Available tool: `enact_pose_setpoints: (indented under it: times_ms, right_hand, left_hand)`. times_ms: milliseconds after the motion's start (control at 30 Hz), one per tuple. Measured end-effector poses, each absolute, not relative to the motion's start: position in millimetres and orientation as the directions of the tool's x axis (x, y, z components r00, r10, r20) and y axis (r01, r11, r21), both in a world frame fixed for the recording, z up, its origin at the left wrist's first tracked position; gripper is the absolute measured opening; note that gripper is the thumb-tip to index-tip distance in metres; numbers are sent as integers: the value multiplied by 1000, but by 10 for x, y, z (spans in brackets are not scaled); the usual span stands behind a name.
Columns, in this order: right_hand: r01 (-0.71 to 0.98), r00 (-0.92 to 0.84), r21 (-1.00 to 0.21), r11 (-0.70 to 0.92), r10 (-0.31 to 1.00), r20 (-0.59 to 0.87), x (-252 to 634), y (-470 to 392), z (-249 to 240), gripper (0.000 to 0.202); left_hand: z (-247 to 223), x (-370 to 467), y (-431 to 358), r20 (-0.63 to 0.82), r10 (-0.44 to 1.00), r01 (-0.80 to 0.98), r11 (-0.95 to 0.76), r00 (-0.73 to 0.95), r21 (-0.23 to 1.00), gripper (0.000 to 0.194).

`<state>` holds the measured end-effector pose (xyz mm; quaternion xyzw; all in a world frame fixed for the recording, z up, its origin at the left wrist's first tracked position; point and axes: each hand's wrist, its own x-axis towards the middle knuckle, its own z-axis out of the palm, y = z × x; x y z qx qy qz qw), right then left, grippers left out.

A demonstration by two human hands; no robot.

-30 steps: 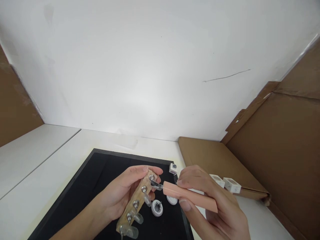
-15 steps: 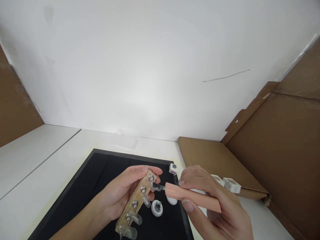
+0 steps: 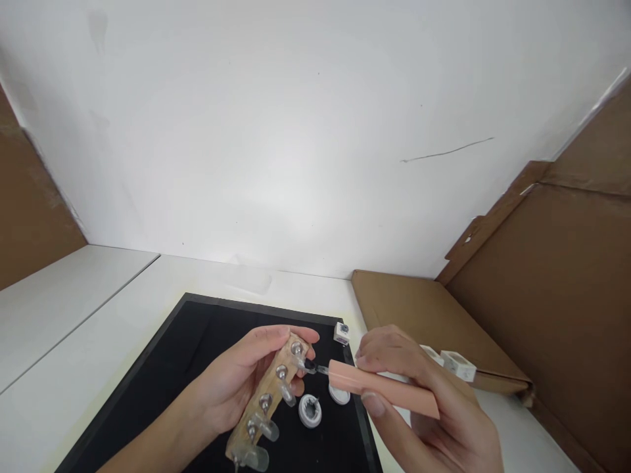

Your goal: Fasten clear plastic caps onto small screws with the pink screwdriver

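My left hand (image 3: 241, 378) is wrapped round a narrow wooden strip (image 3: 270, 397), which it holds tilted. Several clear nail tips (image 3: 267, 428) stick out from round metal mounts along the strip. In my right hand (image 3: 431, 401), a nail polish brush with a long peach handle (image 3: 382, 387) is gripped between thumb and fingers. Its dark bristles touch or nearly touch the uppermost nail tip (image 3: 304, 364). Just below the brush lie a small round white pot (image 3: 310, 410) with grey contents and a white lid-like disc (image 3: 339, 393).
A black mat (image 3: 207, 328) lies on the white table (image 3: 182, 272). Near its far right corner stands a small white cube (image 3: 341, 333). To the right are a flat cardboard box (image 3: 424, 302) and white blocks (image 3: 458, 365). A white wall (image 3: 276, 131) rises behind.
The brush and my right hand have shifted slightly right. The wooden strip has moved very slightly left in my left hand; both grips stay the same.
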<state>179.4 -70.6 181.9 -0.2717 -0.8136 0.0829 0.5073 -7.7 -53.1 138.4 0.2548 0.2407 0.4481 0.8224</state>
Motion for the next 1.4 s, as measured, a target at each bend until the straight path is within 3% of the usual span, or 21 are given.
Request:
enact_pose_setpoints:
  times_ms: [367, 767, 1400]
  right_hand:
    - [413, -366, -345, 843, 500, 785, 1821, -688, 1823, 20]
    - [426, -377, -262, 866, 433, 819, 1794, -688, 1784, 24]
    - [515, -517, -27, 857, 336, 787, 1697, -702, 1797, 18]
  left_hand:
    - [1398, -69, -543, -170, 833, -670, 530, 526, 521, 21]
    - [1424, -19, -530, -399, 761, -683, 642, 512, 348, 15]
    - [1492, -3, -546, -414, 751, -705, 645, 514, 294, 23]
